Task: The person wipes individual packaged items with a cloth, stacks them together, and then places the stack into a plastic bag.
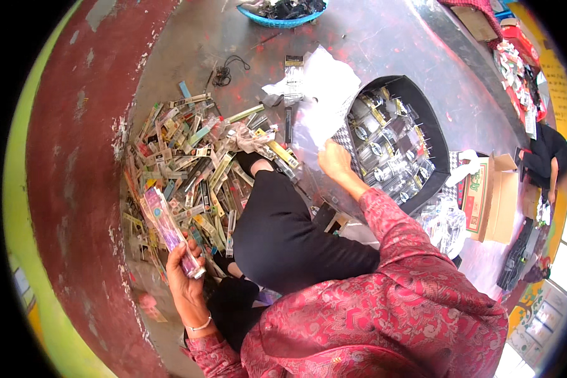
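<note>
Long, narrow transparent packets with purple and pink contents, a small bundle (164, 220), are gripped in my left hand (186, 264) at the lower left. They stand out over a wide heap of slim plastic packages (183, 170) on the floor. Farther right, my right hand (336, 161) is closed on the lower end of a crumpled white plastic bag (326, 88). What else may be inside that fist is hidden. Just right of it stands a black-rimmed container (446, 135) filled with transparent packets (390, 145).
A blue basket (283, 22) with dark scraps sits at the far edge. Dark cord (229, 70) lies beyond the heap. At right are an open cardboard box (494, 198) and another person (545, 157). A dark red painted strip (85, 157) runs along the left.
</note>
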A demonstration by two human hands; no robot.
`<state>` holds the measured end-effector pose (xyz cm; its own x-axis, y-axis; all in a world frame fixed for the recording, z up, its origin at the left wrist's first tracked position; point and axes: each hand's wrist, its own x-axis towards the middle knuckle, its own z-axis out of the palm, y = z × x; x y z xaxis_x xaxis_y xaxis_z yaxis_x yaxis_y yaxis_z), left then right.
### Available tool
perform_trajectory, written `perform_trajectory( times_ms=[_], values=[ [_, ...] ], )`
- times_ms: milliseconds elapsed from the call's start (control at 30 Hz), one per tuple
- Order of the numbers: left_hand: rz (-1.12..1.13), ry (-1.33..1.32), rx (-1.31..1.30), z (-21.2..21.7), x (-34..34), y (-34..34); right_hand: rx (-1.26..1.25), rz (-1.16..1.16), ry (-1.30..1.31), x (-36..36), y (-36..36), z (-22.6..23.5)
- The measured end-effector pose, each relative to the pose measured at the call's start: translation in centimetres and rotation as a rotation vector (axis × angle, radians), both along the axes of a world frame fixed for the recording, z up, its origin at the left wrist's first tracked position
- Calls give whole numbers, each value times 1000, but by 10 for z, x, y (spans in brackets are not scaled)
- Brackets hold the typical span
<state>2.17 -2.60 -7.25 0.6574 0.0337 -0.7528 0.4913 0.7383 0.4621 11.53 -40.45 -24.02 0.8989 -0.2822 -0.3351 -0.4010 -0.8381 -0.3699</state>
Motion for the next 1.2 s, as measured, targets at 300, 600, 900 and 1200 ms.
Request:
perform_trajectory(
  times_ms=[300, 600, 900, 1200],
  values=[
    [-22, -289, 312, 28, -8, -12, 221, 70, -753, 41, -38, 127],
    [-27, -684, 588, 82, -20, 6, 1080, 865, 124, 85, 107, 294],
    [37, -998, 524, 110, -38, 46, 1271, 1228, 618, 40, 275, 333],
    [35, -863, 699, 108, -55, 74, 1435, 926, 758, 13, 298, 318]
  ],
)
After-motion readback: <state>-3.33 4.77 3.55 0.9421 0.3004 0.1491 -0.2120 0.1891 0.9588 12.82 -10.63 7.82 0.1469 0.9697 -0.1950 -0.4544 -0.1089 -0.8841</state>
